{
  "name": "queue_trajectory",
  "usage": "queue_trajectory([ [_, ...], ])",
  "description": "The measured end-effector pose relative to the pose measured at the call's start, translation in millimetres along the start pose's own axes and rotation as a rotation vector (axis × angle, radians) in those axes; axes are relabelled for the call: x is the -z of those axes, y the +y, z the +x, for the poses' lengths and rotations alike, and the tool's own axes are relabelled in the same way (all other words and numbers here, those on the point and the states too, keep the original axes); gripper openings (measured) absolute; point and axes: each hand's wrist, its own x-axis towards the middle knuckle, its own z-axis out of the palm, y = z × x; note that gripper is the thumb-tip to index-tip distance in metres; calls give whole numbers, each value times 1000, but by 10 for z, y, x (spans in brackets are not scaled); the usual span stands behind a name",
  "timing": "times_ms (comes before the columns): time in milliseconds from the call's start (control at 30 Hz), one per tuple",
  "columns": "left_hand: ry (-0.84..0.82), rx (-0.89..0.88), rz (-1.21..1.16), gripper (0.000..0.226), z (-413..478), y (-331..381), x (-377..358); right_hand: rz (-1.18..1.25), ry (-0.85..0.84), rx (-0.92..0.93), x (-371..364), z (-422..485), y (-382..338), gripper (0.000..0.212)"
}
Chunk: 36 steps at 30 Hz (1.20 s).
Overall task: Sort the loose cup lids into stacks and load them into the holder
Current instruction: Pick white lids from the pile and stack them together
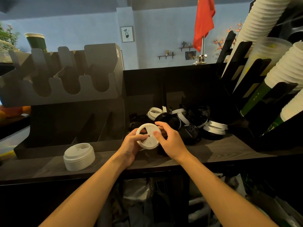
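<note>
From the head view, both hands meet on one white lid (pixel 147 136), held tilted just above the bench (pixel 213 149). The left hand (pixel 131 145) cups the lid from below, fingers curled under its near rim and thumb on its top face. The right hand (pixel 170 141) pinches the opposite side, thumb on top and fingers hooked over the far rim. Just beyond the right hand lies a pile of loose lids (pixel 188 122), black and white mixed. A stack of white lids (pixel 79 157) stands on the bench, well left of the left hand. The grey holder (pixel 65 89) sits beyond and above that stack.
</note>
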Motion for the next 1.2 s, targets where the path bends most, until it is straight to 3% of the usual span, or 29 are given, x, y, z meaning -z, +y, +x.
queue_trajectory([
  [200,-15,8,-13,55,-41,36,-24,12,17,12,8,-11,-31,45],
  [467,-60,-6,-18,54,-26,26,-11,39,29,12,15,-9,-25,40],
  [633,-77,-10,0,66,19,-17,16,74,78,11,23,-3,-35,40],
  [800,-25,-25,-22,58,8,-20,-15,75,103,4,33,-5,-36,37],
  [1000,-100,-56,110,43,-22,-8,-22,-49,-14,-68,52,66,-159,44],
  [1200,101,-108,143,43,-23,-38,-28,-17,-20,-119,86,126,-410,45],
])
